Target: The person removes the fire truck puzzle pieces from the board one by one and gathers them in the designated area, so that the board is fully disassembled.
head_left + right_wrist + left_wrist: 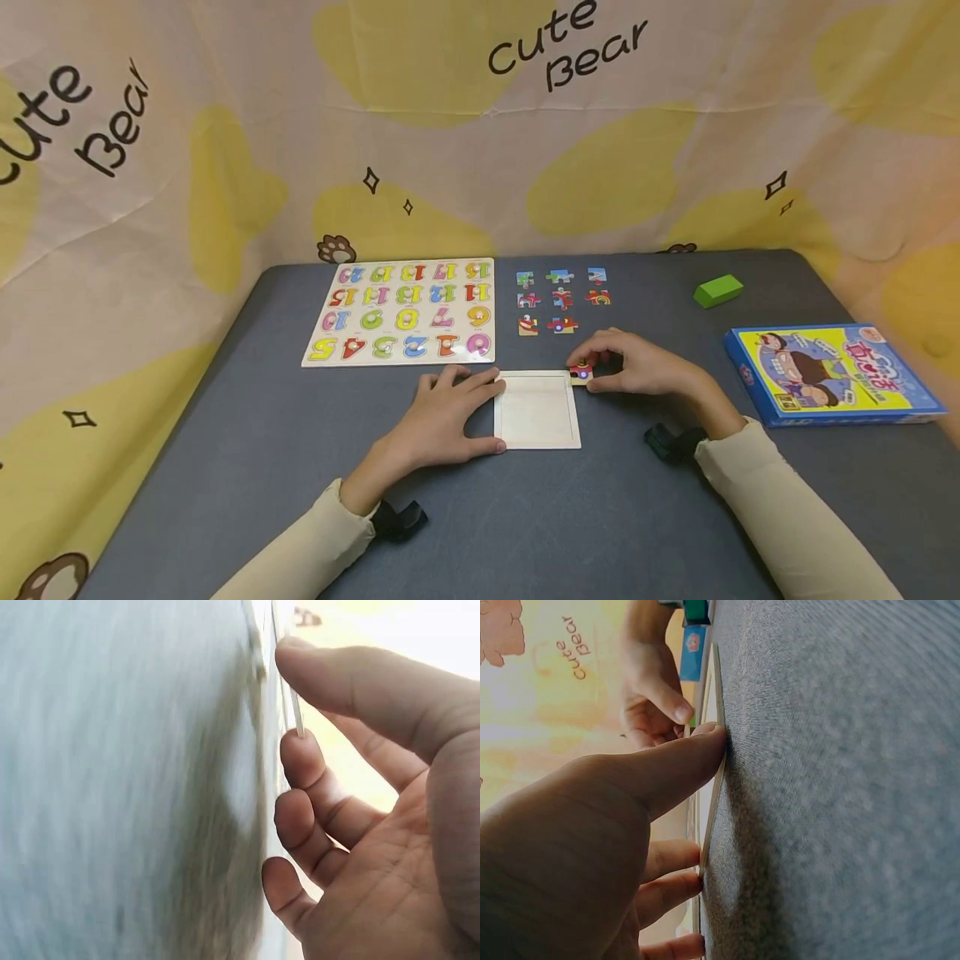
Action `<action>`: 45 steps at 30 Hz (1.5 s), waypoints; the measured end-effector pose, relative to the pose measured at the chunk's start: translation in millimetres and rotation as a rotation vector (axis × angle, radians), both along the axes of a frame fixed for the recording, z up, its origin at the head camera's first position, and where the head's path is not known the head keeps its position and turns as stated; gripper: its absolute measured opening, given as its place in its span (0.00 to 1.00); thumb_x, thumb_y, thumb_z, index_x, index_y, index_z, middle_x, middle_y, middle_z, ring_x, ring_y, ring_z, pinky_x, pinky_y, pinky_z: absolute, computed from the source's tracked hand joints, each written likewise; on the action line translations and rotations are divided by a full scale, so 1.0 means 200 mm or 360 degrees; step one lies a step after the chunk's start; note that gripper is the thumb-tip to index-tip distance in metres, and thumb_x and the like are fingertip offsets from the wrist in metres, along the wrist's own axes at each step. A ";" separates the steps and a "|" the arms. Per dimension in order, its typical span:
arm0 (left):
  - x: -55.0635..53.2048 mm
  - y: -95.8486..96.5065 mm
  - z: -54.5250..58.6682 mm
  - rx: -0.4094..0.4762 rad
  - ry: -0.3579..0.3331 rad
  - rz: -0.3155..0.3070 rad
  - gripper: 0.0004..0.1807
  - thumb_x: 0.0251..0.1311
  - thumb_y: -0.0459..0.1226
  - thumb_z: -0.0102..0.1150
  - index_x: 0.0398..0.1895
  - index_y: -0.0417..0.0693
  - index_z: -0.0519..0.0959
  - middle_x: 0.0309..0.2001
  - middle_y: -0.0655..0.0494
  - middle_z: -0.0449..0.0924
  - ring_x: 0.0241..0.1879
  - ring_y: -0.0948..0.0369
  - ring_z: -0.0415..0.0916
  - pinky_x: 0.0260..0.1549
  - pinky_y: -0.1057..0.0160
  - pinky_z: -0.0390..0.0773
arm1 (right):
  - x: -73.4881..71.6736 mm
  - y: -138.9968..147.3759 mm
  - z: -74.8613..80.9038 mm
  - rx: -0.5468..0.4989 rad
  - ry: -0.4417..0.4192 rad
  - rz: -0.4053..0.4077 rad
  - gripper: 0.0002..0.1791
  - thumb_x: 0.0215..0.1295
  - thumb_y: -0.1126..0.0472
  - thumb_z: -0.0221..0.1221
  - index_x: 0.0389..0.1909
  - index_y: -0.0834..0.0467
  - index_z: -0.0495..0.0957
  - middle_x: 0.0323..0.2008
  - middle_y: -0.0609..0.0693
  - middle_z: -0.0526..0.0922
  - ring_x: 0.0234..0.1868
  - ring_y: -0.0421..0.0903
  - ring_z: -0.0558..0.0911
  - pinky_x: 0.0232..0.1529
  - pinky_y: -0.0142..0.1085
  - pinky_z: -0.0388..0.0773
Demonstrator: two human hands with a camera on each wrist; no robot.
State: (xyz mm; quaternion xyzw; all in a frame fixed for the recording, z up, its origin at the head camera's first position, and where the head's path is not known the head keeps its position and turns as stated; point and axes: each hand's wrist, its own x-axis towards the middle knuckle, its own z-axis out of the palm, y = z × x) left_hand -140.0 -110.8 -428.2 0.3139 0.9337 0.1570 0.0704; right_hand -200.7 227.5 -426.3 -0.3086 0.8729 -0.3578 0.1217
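My right hand [637, 364] pinches a jigsaw piece [581, 373] with a reddish-purple picture between thumb and fingers. This piece overlaps the upper right corner of a square white puzzle frame [536, 412]. In the right wrist view it shows edge-on as a thin board [297, 709] at the fingertips. My left hand [438, 421] rests at the frame's left side, fingers spread, thumb at the lower left corner and index finger at the upper left. The left wrist view has that thumb [679, 769] on the frame's edge.
Several loose jigsaw pieces [562, 298] lie in rows behind the frame. A number puzzle board [405, 312] lies at the back left. To the right are a green block [718, 291] and a blue puzzle box [832, 373]. Printed cloth [450, 150] hangs behind the grey table [510, 525].
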 end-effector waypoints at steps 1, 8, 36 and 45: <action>0.00 0.00 0.00 0.0001 0.0000 -0.0001 0.46 0.58 0.63 0.66 0.77 0.58 0.66 0.79 0.60 0.61 0.71 0.49 0.60 0.56 0.41 0.59 | -0.01 0.02 0.00 0.0008 0.0006 -0.0030 0.20 0.60 0.60 0.72 0.53 0.46 0.85 0.43 0.42 0.84 0.46 0.45 0.73 0.48 0.40 0.70; 0.00 0.00 0.00 0.0006 0.0001 -0.0001 0.45 0.58 0.63 0.67 0.77 0.58 0.67 0.78 0.60 0.62 0.71 0.50 0.60 0.56 0.42 0.59 | -0.04 0.12 -0.02 0.0047 0.0010 -0.0206 0.20 0.63 0.59 0.70 0.56 0.49 0.84 0.45 0.47 0.82 0.46 0.46 0.72 0.49 0.39 0.71; 0.01 0.00 -0.01 -0.0003 0.0014 0.0002 0.45 0.58 0.63 0.66 0.76 0.58 0.67 0.78 0.60 0.62 0.71 0.49 0.60 0.55 0.42 0.59 | -0.27 0.18 -0.07 0.0048 0.0057 -0.0366 0.19 0.67 0.65 0.64 0.59 0.56 0.82 0.50 0.57 0.79 0.46 0.51 0.66 0.48 0.45 0.62; 0.01 0.00 0.01 0.0001 0.0025 -0.0004 0.45 0.58 0.63 0.66 0.76 0.58 0.67 0.78 0.59 0.62 0.71 0.49 0.60 0.55 0.42 0.60 | -0.26 0.17 -0.09 -0.0005 0.0067 -0.0459 0.17 0.67 0.65 0.64 0.56 0.57 0.83 0.49 0.58 0.78 0.47 0.52 0.66 0.49 0.45 0.60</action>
